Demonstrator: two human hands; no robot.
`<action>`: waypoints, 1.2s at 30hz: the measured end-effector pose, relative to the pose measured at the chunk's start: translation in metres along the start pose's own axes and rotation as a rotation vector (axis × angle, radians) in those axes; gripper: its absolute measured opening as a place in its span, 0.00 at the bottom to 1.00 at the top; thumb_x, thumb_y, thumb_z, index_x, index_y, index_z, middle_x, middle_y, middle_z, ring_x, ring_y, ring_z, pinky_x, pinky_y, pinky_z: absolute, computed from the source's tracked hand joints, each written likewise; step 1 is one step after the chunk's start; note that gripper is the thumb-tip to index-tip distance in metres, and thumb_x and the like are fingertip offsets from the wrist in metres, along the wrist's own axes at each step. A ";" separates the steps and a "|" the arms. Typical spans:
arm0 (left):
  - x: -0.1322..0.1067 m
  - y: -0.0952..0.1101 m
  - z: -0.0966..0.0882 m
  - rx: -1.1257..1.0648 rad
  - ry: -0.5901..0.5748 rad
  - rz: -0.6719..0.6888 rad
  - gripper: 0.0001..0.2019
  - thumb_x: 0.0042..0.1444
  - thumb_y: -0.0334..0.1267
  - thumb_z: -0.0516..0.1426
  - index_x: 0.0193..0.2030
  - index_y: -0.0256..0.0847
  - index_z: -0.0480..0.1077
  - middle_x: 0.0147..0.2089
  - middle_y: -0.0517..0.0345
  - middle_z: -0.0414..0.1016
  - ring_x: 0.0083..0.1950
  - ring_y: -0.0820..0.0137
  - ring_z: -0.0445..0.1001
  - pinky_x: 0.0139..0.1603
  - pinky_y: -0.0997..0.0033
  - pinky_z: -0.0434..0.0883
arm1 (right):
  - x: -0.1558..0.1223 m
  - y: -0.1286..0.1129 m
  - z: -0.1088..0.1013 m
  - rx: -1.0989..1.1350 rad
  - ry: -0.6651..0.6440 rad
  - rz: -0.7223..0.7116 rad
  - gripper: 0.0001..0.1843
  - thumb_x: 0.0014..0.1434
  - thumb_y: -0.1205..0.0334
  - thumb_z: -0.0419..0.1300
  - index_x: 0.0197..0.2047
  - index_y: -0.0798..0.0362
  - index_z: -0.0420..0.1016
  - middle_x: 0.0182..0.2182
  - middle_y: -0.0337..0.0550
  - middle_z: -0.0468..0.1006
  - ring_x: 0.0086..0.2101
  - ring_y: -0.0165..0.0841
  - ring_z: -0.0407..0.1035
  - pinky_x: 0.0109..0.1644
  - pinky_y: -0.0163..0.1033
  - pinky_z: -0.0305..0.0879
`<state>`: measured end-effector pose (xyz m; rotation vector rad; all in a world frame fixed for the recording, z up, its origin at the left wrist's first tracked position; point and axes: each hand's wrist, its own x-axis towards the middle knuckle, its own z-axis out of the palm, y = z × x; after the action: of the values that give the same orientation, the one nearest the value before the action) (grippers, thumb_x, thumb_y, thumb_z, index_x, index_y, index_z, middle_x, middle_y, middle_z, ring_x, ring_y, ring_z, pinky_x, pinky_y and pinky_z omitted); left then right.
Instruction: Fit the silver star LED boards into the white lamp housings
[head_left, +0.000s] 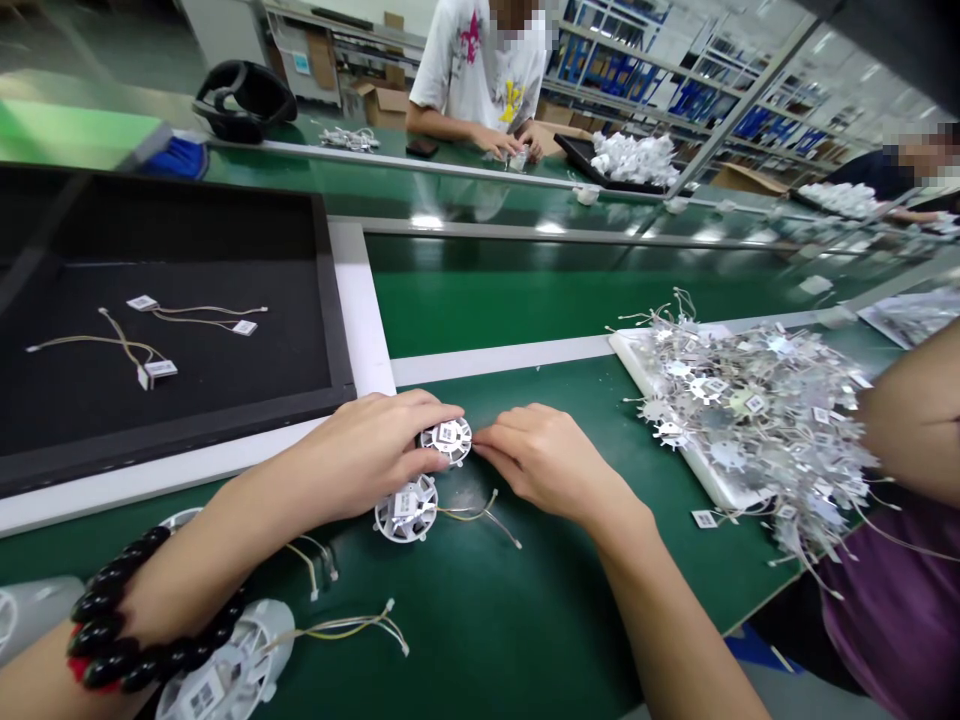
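At about 10 o'clock, a black tray with a white frame is holding three labelled wire leads, laid apart so they seem to be kept from tangling. At 7 o'clock, a white plastic housing with a barcode label is lying on its side, trailing thin wires. A black bead bracelet is circling the left wrist. Near the centre, the left hand is closing its grip around a round white disc, apparently steadying it with the label facing up. A second disc is resting just below, its wires trailing toward 4 o'clock. The right hand is reaching in, its fingertips beside the held disc, though I cannot tell whether its grip is pinching anything. At 3 o'clock, a heap of wired metal star-shaped plates is spilling across a white tray. The green counter is reflecting the overhead lights, while a co-worker in a white T-shirt is working at 12 o'clock before shelving
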<state>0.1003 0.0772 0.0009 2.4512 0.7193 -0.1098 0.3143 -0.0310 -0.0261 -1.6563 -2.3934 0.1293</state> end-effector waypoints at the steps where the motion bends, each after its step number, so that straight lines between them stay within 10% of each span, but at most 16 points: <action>1: 0.000 0.000 0.000 0.005 -0.009 0.003 0.23 0.70 0.45 0.55 0.70 0.50 0.67 0.68 0.53 0.73 0.64 0.49 0.74 0.58 0.53 0.70 | 0.000 -0.001 0.000 -0.008 0.001 -0.004 0.14 0.72 0.66 0.56 0.38 0.54 0.83 0.30 0.44 0.82 0.30 0.35 0.72 0.38 0.42 0.57; 10: -0.002 0.005 0.002 -0.020 -0.023 0.010 0.30 0.66 0.41 0.60 0.74 0.40 0.62 0.73 0.47 0.68 0.72 0.51 0.67 0.72 0.53 0.63 | 0.003 -0.006 0.003 0.123 0.082 0.010 0.14 0.70 0.66 0.56 0.34 0.52 0.81 0.26 0.40 0.78 0.28 0.33 0.69 0.35 0.40 0.55; 21: -0.018 0.010 -0.033 -0.517 0.096 0.200 0.17 0.62 0.45 0.63 0.57 0.49 0.75 0.53 0.58 0.81 0.46 0.64 0.81 0.41 0.72 0.77 | -0.001 -0.030 -0.022 0.664 0.571 0.006 0.12 0.68 0.68 0.57 0.31 0.50 0.73 0.26 0.38 0.78 0.27 0.30 0.72 0.30 0.36 0.68; 36: -0.018 0.013 -0.031 -0.563 0.172 0.311 0.13 0.63 0.42 0.65 0.54 0.51 0.80 0.53 0.61 0.85 0.48 0.63 0.83 0.41 0.73 0.78 | -0.003 -0.030 -0.019 0.456 0.814 -0.150 0.07 0.68 0.69 0.60 0.45 0.49 0.78 0.30 0.41 0.84 0.28 0.34 0.76 0.31 0.41 0.71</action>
<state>0.0893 0.0763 0.0374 2.0055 0.3612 0.3782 0.2930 -0.0456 -0.0019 -1.0330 -1.6896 -0.0260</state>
